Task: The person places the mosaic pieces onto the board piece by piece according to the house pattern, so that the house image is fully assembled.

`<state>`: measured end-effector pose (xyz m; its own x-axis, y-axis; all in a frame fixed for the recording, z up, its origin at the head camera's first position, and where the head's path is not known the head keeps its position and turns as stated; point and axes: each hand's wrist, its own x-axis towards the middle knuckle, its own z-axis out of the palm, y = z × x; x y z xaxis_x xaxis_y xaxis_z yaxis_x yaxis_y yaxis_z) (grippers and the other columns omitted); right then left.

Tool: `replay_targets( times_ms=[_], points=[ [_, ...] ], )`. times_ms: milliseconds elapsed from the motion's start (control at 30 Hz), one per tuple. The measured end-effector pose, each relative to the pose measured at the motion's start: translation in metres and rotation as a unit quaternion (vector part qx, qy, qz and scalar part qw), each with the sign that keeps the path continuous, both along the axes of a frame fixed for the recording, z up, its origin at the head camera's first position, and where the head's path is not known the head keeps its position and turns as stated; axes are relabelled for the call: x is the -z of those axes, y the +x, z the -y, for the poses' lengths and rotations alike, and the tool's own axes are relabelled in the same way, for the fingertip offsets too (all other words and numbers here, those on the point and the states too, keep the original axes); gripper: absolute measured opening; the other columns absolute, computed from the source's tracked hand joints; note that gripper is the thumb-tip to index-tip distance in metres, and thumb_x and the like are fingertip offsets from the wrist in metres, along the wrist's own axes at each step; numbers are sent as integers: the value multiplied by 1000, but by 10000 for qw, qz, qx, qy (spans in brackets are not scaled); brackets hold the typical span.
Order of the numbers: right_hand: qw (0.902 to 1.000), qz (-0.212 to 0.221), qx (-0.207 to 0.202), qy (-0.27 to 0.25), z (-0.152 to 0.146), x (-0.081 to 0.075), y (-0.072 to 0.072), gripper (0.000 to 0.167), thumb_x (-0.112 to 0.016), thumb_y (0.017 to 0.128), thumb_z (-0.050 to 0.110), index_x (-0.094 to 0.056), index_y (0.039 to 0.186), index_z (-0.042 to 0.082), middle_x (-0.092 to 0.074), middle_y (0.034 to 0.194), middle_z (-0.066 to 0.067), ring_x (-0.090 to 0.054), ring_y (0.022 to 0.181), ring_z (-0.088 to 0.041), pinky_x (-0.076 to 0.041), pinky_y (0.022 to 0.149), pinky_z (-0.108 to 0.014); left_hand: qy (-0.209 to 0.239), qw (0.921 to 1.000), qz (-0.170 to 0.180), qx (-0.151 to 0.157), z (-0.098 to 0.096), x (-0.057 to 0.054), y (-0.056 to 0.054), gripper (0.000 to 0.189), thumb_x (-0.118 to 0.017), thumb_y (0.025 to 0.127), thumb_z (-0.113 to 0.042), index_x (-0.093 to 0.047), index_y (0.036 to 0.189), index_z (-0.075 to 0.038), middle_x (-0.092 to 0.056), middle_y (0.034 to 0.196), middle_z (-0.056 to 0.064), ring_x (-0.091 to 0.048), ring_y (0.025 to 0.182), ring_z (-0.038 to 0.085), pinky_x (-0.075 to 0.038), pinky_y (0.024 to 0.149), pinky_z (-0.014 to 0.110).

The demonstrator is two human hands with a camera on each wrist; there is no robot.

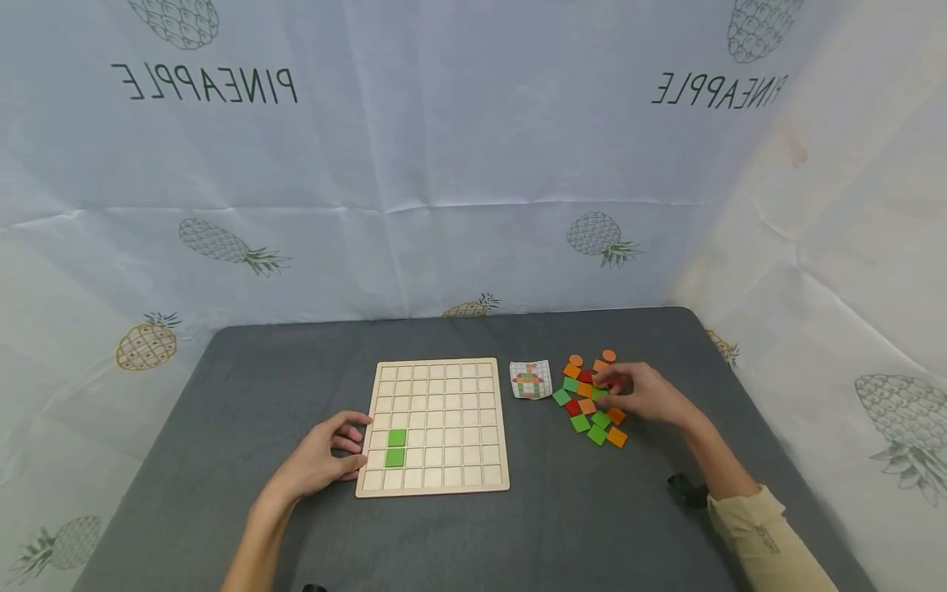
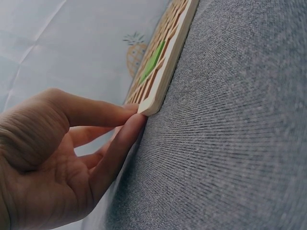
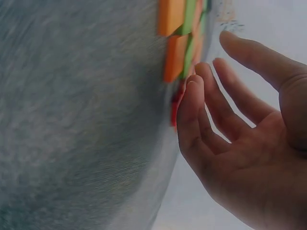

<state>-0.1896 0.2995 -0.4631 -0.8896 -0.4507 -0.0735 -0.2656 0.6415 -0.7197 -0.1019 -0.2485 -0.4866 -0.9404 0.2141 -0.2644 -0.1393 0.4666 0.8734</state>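
A pale wooden grid board lies on the table, with two green square tiles set one above the other in its left part. My left hand is at the board's left edge; in the left wrist view its thumb and a finger pinch the board's corner. Over the loose tiles on the right hovers my right hand, thumb and fingers apart and loosely bent. The right wrist view shows nothing between them. Orange tiles and a red tile appear beyond its fingertips, and the hand hides part of the pile.
A small printed card with a coloured grid picture lies between board and tiles. Orange round pieces sit at the pile's far side. A dark object lies by the right forearm. Behind the grey table hangs a pineapple-print curtain.
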Motion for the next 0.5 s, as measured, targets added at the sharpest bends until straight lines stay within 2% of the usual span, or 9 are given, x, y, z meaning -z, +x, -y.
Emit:
replay_targets(
  times_ms=[133,300,500],
  points=[
    [9998,173,-68,64,-5,7,-6,34,-81,98,13,-73,128,-2,-75,115,-16,-63,86,-10,-55,74,-22,68,9999,-50,75,2,1,0,60,-79,92,2,-56,147,0,-55,121,20,-60,102,24,-66,70,33],
    [9996,66,20,266,-5,12,-9,34,-83,95,8,-74,126,0,-75,119,-17,-62,88,-9,-57,76,-21,81,9999,-47,80,2,1,-1,60,-80,92,2,-55,147,0,-55,120,19,-60,101,24,-66,70,33],
    [9987,-32,196,475,0,13,-8,32,-84,92,7,-74,122,0,-74,110,-13,-60,86,-11,-54,74,-21,76,10000,10,59,1,-1,1,59,-79,92,2,-55,147,0,-55,120,20,-60,101,25,-66,71,34]
  ],
)
